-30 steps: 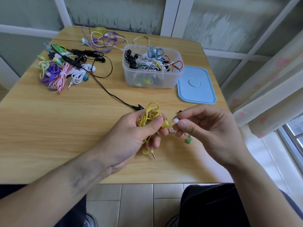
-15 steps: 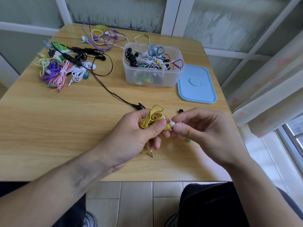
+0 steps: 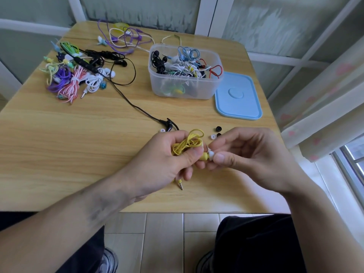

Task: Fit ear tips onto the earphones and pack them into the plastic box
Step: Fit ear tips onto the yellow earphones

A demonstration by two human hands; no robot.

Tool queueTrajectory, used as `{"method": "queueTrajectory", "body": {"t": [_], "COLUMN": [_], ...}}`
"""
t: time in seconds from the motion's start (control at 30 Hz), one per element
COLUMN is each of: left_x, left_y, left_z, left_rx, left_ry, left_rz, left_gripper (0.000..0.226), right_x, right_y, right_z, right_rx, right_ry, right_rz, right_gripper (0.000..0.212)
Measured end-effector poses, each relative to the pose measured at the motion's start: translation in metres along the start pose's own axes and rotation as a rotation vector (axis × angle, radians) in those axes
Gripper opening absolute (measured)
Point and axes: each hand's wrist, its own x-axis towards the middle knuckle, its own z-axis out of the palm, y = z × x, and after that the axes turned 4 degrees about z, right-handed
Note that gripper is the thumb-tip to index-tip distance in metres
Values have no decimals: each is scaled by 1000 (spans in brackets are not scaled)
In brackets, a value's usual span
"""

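Observation:
My left hand (image 3: 163, 160) grips a coiled yellow earphone set (image 3: 187, 143), its earbud poking out toward the right and its jack (image 3: 180, 185) hanging below the fingers. My right hand (image 3: 250, 152) pinches a white ear tip (image 3: 210, 154) against that yellow earbud. The clear plastic box (image 3: 185, 89) stands open at the back, holding several bundled earphones. Loose ear tips, white (image 3: 213, 137) and black (image 3: 218, 128), lie on the table just behind my right hand.
A blue lid (image 3: 239, 97) lies right of the box. A pile of coloured earphones (image 3: 72, 77) sits at the back left, with purple ones (image 3: 122, 39) behind. A black cable (image 3: 137, 107) runs from the pile to an earbud (image 3: 168, 126) near my left hand.
My right hand brought the white ear tip from a small gap up against the yellow earbud. Both hands stayed over the table's front edge.

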Motion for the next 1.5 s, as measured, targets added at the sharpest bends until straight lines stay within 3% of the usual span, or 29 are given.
{"method": "queueTrajectory", "body": {"t": [0.3, 0.6, 0.8, 1.0, 1.27, 1.37, 1.5], "left_x": [-1, -3, -5, -6, -7, -9, -10], "left_y": [1, -1, 3, 4, 7, 7, 11], "left_z": [1, 2, 3, 1, 5, 5, 5], "left_rx": [-43, -46, -26, 98, 395, 360, 51], "left_ry": [-44, 37, 30, 51, 244, 261, 223], "left_rz": [-52, -12, -8, 12, 212, 207, 65], "left_gripper": [17, 31, 28, 7, 12, 14, 14], "right_x": [1, 2, 2, 3, 8, 8, 10], "right_y": [-2, 0, -1, 2, 14, 13, 13], "right_z": [0, 10, 10, 13, 26, 28, 25], "right_rx": [-18, 86, 62, 79, 340, 393, 285], "right_ry": [-70, -32, -33, -41, 15, 0, -20], "right_rz": [19, 89, 61, 44, 142, 150, -16], "right_gripper": [12, 10, 16, 13, 9, 10, 9]}}
